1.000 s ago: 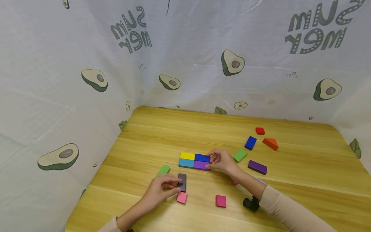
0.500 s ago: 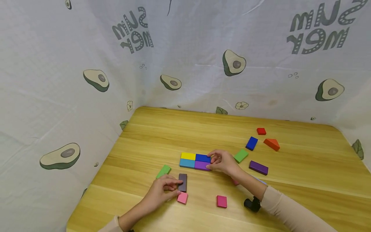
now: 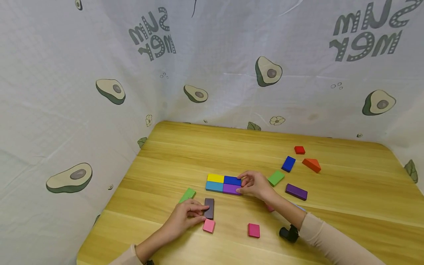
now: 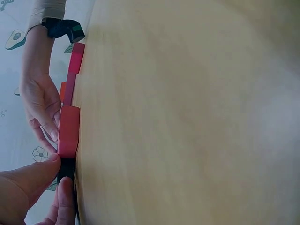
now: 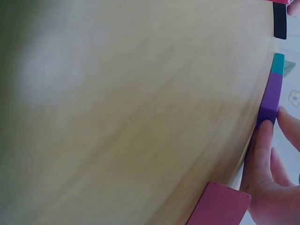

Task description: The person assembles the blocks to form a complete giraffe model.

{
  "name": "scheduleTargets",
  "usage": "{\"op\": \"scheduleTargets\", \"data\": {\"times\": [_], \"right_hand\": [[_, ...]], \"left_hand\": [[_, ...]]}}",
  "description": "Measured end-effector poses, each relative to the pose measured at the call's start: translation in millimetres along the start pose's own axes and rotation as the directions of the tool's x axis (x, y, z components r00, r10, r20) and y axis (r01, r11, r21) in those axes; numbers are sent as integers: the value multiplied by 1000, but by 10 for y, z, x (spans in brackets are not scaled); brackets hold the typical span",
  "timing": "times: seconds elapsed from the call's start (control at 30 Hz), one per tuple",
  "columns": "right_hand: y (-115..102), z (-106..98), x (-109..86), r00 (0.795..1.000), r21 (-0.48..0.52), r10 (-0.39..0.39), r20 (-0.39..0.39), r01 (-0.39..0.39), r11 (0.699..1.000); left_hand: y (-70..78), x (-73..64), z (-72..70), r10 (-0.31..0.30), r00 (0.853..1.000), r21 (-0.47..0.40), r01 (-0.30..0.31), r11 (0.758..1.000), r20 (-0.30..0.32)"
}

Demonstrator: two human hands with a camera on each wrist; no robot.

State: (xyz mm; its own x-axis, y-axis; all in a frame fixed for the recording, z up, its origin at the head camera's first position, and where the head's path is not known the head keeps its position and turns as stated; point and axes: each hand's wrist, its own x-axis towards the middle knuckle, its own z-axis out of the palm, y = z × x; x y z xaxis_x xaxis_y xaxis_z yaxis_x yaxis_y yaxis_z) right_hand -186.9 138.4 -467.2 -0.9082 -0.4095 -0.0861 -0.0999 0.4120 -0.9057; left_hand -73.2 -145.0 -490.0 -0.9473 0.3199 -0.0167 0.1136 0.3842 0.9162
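My left hand (image 3: 181,218) reaches in from the lower left, its index fingertip on the dark rectangular block (image 3: 209,208) and its thumb at that block's near left corner. A pink square block (image 3: 208,226) lies against the near end of the dark one. Farther back, yellow (image 3: 215,178), blue (image 3: 232,180), light blue (image 3: 214,186) and purple (image 3: 230,188) blocks lie flat, edge to edge, as one rectangle. With thumb and index finger, my right hand (image 3: 255,184) holds the right end of its blue and purple blocks. The right wrist view shows both fingertips at the purple block (image 5: 270,96).
A green block (image 3: 187,195) lies beside the left hand. At right lie another green block (image 3: 276,178), a blue block (image 3: 288,164), a red block (image 3: 299,150), an orange triangle (image 3: 312,165) and a dark purple block (image 3: 296,192). A magenta square (image 3: 254,230) lies near the front.
The left index finger has shifted slightly on the dark block. The right hand and the rectangle of blocks hold still; the head view has drifted a little.
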Motion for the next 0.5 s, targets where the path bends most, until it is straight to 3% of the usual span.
{"op": "scheduleTargets", "data": {"times": [0.5], "right_hand": [[-11,5,-1,1000,-6,2,1,-2,1000]], "left_hand": [[8,-1,-21,-8,1000,-9,8,1000,1]]}}
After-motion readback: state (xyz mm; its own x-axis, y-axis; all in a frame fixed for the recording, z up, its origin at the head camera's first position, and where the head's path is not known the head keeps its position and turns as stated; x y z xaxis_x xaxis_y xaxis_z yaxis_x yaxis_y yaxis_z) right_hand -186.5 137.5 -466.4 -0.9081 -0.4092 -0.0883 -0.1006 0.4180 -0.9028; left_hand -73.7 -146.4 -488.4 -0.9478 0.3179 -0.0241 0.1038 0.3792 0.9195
